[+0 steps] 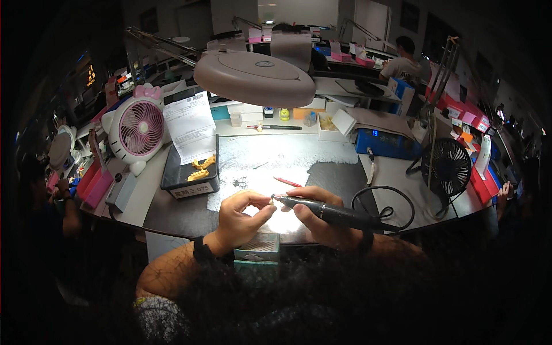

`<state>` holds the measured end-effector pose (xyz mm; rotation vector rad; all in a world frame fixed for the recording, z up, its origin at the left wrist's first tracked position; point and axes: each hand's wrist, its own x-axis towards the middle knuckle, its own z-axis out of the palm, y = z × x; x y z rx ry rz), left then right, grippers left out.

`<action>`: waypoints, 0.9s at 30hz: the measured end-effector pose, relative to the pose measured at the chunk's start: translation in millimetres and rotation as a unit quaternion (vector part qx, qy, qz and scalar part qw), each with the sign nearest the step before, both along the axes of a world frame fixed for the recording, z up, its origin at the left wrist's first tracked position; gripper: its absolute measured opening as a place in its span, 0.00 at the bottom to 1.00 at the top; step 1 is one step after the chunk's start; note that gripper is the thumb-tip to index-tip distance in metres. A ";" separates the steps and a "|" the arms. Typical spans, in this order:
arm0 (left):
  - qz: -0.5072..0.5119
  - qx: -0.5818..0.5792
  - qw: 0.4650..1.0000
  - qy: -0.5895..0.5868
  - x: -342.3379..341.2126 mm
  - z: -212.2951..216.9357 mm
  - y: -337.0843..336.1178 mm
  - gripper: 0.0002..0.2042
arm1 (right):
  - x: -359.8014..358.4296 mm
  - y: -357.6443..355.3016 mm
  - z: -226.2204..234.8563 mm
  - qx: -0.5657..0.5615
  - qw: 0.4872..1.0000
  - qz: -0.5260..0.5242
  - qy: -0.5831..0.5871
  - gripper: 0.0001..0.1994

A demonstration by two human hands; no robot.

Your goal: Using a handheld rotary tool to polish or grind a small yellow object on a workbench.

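Observation:
My right hand is wrapped round a dark rotary handpiece, whose thin tip points left. My left hand pinches a tiny pale piece between thumb and fingertips, at the handpiece's tip. The piece looks tooth-like, but it is too small to make out fully. Both hands meet over the brightly lit front part of the bench. Just beyond them lies a red pencil-like stick. To the left, a black tray holds yellow dental models and a printed paper sheet.
A round lamp head hangs above the bench. At left stands a pink-and-white fan; at right, a black fan. A black cable loops near a blue control box. Below my hands sits a greenish box.

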<state>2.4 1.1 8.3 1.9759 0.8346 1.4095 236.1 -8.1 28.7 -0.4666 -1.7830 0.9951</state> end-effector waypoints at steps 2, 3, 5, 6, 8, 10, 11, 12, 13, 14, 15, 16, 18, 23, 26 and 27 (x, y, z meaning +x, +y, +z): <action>0.002 0.002 1.000 0.004 -0.6 -0.9 0.3 0.08 | -0.4 -0.4 1.6 -0.004 1.000 0.005 -0.003 0.15; 0.005 0.002 1.000 0.008 -1.0 -1.9 1.0 0.08 | -1.0 -1.2 1.8 -0.007 1.000 0.007 -0.004 0.15; 0.007 0.002 1.000 0.011 -1.0 -2.0 1.0 0.08 | -3.8 -4.6 2.7 -0.028 0.999 -0.005 0.016 0.13; 0.006 0.000 1.000 0.013 -0.6 -0.9 0.1 0.08 | -5.1 -6.2 2.7 -0.047 0.998 -0.019 0.037 0.12; 0.005 -0.002 1.000 0.015 -0.5 0.2 -0.6 0.08 | -5.4 -3.7 -1.1 -0.026 0.999 -0.021 0.035 0.12; 0.008 0.005 1.000 0.017 -1.0 0.6 -0.8 0.08 | -6.5 -1.7 -2.8 -0.004 0.999 -0.022 0.032 0.12; 0.008 0.005 1.000 0.017 -1.3 0.3 -0.6 0.08 | -7.7 -1.2 -2.5 0.016 0.999 -0.025 0.031 0.11; 0.011 0.009 1.000 0.019 -1.8 -0.4 -0.2 0.08 | -8.6 -1.0 -2.2 0.036 0.998 -0.029 0.030 0.11; 0.014 0.014 1.000 0.022 -2.2 -0.7 0.0 0.08 | -9.0 -1.2 -1.6 0.036 0.998 -0.029 0.030 0.11; 0.014 0.014 1.000 0.022 -2.4 -0.8 0.1 0.08 | -9.2 -1.7 -1.2 0.034 0.998 -0.030 0.035 0.11; 0.014 0.014 1.000 0.024 -2.6 -0.7 0.2 0.07 | -9.4 -2.2 -0.8 0.032 0.998 -0.031 0.039 0.12; 0.015 0.014 0.999 0.025 -2.8 -0.6 0.2 0.07 | -8.9 -2.9 -0.6 0.032 0.998 -0.030 0.040 0.12; 0.015 0.019 0.999 0.022 -1.6 0.1 -0.2 0.07 | -6.9 -4.9 0.7 -0.001 0.999 -0.026 0.027 0.12; 0.016 0.018 0.999 0.021 -1.2 0.3 -0.3 0.07 | -7.5 -3.4 -1.4 0.011 0.999 -0.023 0.034 0.13; 0.018 0.028 0.999 0.017 -1.7 -0.6 0.2 0.07 | -8.1 -3.4 -2.0 -0.001 0.999 -0.023 0.038 0.13; 0.017 0.031 0.999 0.019 -1.7 0.0 0.2 0.06 | -8.3 -3.2 -2.2 0.002 0.999 -0.028 0.038 0.13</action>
